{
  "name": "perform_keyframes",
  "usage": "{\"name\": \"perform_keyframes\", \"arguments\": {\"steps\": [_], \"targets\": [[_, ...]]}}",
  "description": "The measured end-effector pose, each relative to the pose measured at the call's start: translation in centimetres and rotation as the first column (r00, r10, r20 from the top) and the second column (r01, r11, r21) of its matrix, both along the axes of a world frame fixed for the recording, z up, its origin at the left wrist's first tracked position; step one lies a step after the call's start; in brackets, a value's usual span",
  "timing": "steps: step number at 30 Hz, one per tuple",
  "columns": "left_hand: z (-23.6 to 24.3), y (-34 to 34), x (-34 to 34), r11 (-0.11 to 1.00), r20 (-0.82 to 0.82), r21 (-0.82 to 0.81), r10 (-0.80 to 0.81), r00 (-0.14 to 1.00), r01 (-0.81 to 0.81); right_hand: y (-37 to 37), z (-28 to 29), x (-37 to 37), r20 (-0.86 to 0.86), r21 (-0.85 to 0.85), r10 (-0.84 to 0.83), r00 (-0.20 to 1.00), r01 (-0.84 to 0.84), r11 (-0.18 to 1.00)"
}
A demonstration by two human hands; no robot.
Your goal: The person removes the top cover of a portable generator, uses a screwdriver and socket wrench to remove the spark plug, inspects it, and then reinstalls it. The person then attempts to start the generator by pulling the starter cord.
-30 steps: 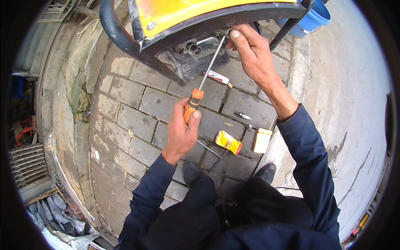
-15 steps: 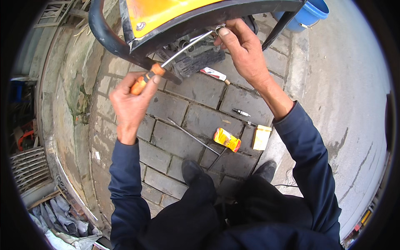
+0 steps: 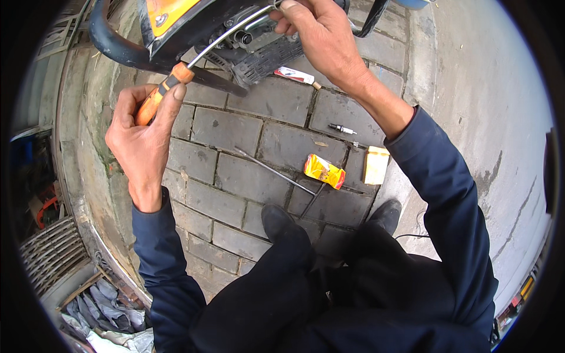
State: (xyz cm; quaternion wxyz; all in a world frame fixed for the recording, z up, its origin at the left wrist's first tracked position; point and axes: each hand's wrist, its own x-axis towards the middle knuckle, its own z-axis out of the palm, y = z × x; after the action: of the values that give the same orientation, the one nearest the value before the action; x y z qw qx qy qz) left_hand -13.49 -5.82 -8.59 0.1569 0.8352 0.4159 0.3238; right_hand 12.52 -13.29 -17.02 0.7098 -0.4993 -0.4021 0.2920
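Note:
My left hand (image 3: pixel 144 123) is closed round the orange and black handle of a screwdriver (image 3: pixel 166 94). Its long shaft slants up and right to the fingers of my right hand (image 3: pixel 326 41). That hand is closed in a pinch on a small metal ring (image 3: pixel 276 3) at the screwdriver's tip, partly cut off by the upper edge. Just behind the shaft is a machine with a black tubular frame (image 3: pixel 120 53), an orange-yellow panel (image 3: pixel 166 13) and a dark finned engine part (image 3: pixel 268 63) low down. A round metal-rimmed port (image 3: pixel 242 38) shows on the engine.
On the grey paving lie a spark plug (image 3: pixel 342 129), a T-handle wrench (image 3: pixel 273 169), a yellow and red packet (image 3: pixel 325 171), a yellow and white box (image 3: pixel 375 165) and a white and red carton (image 3: pixel 294 75). A blue bucket (image 3: pixel 412 3) stands at the upper right, beyond the kerb.
The view has shifted, and the machine now sits higher and further left. Both hands have moved up or left with it, still holding the screwdriver and the ring.

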Motion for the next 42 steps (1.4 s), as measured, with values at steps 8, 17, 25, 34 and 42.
{"name": "perform_keyframes", "arguments": {"steps": [8, 17, 25, 34, 42], "targets": [[-4.4, -1.8, -1.8, 0.987, 0.15, -0.157, 0.036, 0.988, -0.012, -0.8, 2.0, -0.6, 0.178, -0.107, -0.045, 0.983, 0.065, 0.992], [-8.8, -2.8, -1.3, 0.905, 0.35, -0.412, 0.047, 0.936, 0.109, -0.1, 0.7, -1.9, 0.159, 0.087, -0.264, 0.951, 0.252, 0.964], [-9.7, -2.1, -1.8, 0.866, 0.319, -0.472, -0.006, 0.948, 0.164, -1.0, 1.6, -2.7, 0.113, -0.012, -0.281, 0.953, 0.284, 0.959], [-17.4, -6.8, 4.5, 0.564, 0.585, -0.685, 0.049, 0.81, 0.461, -0.4, -0.3, -1.6, 0.441, 0.242, -0.416, 0.795, 0.341, 0.908], [-19.1, -9.3, 11.6, 0.408, 0.706, -0.648, 0.007, 0.708, 0.643, -0.1, -0.2, -0.8, 0.463, 0.246, -0.395, 0.793, 0.314, 0.917]]}}
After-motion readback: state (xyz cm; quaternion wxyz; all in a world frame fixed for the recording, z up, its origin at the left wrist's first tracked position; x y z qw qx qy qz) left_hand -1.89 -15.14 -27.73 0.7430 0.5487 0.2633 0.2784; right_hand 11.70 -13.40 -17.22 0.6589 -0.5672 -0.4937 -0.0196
